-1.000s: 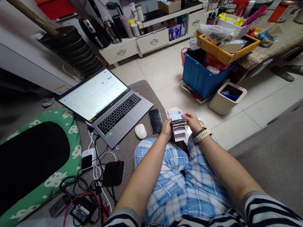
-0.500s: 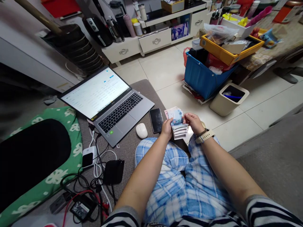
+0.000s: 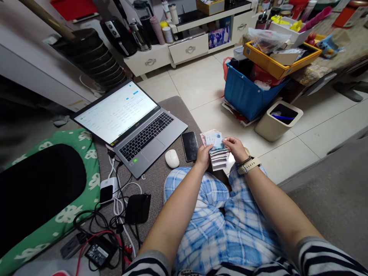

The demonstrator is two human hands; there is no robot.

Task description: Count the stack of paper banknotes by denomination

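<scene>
A folded stack of banknotes (image 3: pixel 219 163) is gripped in my left hand (image 3: pixel 204 155), its thumb lying across the upper notes. Blue and pinkish notes fan out at the far side of the stack, a blue note (image 3: pixel 217 141) on top. My right hand (image 3: pixel 234 147) pinches the right edge of that blue note between thumb and fingers. A pale watch band circles my right wrist. Just left of my left hand lies a dark phone (image 3: pixel 190 146), screen up, with a white mouse (image 3: pixel 172 158) beside it.
An open laptop (image 3: pixel 155 147) sits on the grey seat at left. Tangled cables and a charger (image 3: pixel 101 253) lie nearer me. Across the tiled floor stand a beige bin (image 3: pixel 270 128) and a blue container (image 3: pixel 244 92) carrying a yellow tray (image 3: pixel 266 61).
The blue top note has shifted and its face looks different. My left thumb now reaches further over the notes. Both arms stay nearly in place.
</scene>
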